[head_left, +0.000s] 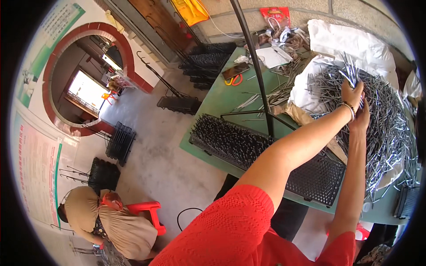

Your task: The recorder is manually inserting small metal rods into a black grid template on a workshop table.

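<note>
Reaching across a green table (208, 106), both hands meet over a big heap of thin metal pins (381, 119) lying on white sheeting (341, 40) at the far right. The left hand (352, 94), with a bracelet at its wrist, is closed around a small bunch of pins (350, 71) that stick up and away from its fingers. The right hand (363, 116) sits just beside and slightly under it, touching it; whether its fingers grip anything cannot be told, as the left hand hides them. Both sleeves are red knit.

Near the person, at the table's edge, lies a long black perforated tray (317, 179); its left part is filled with upright pins, its right part shows bare holes. A dark pole (255, 66) rises from the table's middle. Farther off lie a phone (236, 70), orange-handled scissors (234, 81) and loose pins.

On the floor to the left stand stacked black trays (120, 142), and another person (111, 219) crouches by a red stool (148, 212).
</note>
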`<state>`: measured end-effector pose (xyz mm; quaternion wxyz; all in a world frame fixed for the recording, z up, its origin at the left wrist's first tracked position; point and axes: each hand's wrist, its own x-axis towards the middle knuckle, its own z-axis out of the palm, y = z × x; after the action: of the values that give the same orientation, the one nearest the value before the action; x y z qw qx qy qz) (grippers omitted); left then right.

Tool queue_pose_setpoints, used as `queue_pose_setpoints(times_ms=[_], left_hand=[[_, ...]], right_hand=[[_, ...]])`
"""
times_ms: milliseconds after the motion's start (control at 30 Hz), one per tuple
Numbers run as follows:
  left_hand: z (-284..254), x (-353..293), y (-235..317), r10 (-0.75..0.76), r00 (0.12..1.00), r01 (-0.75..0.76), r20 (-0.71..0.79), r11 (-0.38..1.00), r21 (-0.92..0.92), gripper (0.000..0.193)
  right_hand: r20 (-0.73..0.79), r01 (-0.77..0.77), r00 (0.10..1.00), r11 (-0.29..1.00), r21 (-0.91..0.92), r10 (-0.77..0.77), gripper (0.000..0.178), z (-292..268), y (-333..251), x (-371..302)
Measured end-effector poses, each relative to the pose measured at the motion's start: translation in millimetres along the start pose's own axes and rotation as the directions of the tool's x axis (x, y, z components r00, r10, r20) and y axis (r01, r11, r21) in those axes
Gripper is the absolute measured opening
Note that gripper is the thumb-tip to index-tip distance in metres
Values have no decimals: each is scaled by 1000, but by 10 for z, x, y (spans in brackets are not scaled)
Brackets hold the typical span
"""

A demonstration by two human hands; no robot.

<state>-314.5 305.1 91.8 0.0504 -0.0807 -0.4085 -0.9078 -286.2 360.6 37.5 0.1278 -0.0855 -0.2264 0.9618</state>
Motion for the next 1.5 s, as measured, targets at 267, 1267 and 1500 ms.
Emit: queue_pose_setpoints(times_ms=[267,1267,1500], left_hand=[[-453,316,-1,-248,968,242,25,960,141,18],[-736,-688,823,-765,588,669,263,643,373,20],[-285,-919,1191,-269,910,199,315,951,238,15]], right_hand=[[168,-249,953,968,-40,252,52,61,214,-112],[190,-110,923,701,-704,336,55,553,-310,-535],[-73,-169,984,975,-146,160,60,407,72,-1411]])
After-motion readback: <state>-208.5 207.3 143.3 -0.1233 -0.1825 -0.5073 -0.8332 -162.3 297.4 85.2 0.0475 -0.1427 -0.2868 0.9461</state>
